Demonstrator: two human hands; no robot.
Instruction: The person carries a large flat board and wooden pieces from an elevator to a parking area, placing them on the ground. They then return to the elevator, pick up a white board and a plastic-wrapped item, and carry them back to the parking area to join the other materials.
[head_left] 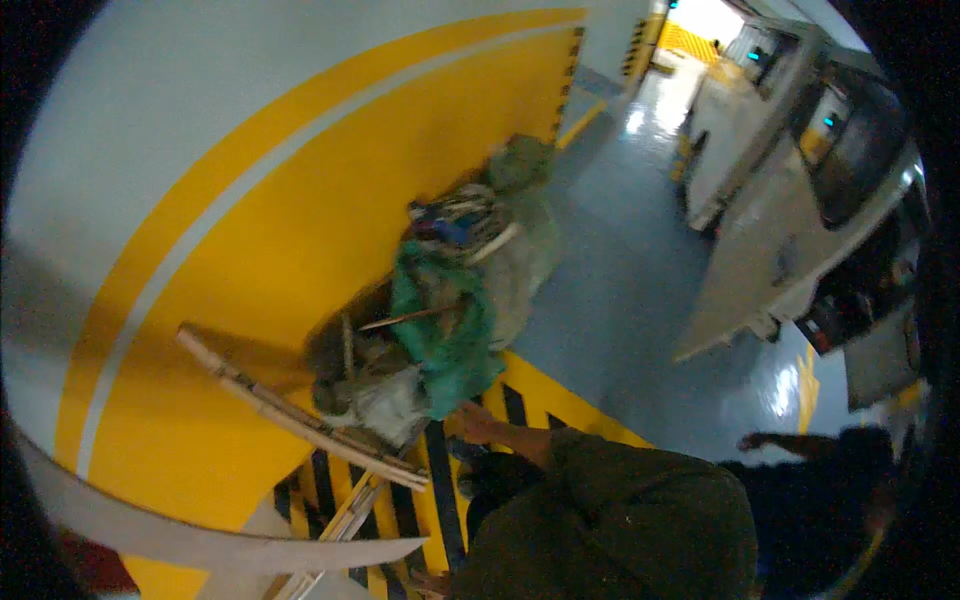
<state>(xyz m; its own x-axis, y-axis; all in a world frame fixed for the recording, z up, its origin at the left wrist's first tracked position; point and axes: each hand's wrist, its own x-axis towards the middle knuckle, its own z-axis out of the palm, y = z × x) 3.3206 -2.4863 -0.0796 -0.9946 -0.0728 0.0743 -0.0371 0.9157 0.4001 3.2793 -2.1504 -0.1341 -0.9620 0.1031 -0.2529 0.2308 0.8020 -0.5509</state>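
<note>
The green sack (445,325) sits in the middle of a junk pile against the yellow and white wall (250,220), so everything here is placed from that sack. Left of the sack and lower down, long pale wooden slats (300,420) stick out of the pile at a slant. More slats lie below them on the black and yellow striped floor (540,400). Just left of the sack's bottom is a crumpled grey bag (385,405), touching it. A thin stick (410,318) lies across the sack. Above the sack are more bags and a grey-green bundle (520,165) on top.

Right below the sack's lower edge is the left hand (475,420), coming out of a dark green sleeve (610,500). It is at the sack's bottom corner, but the picture is too blurry to tell if the fingers are spread or closed on the cloth. Far right of the sack, over the shiny blue-grey floor, the right hand (765,440) hangs in the dark. Its fingers look stretched out and hold nothing. Farther right is a white parked vehicle (800,230).

The pile looks wobbly. If the sack gets tugged, the bundle on top may roll off and the stick may slide out. The slats could catch a foot
</note>
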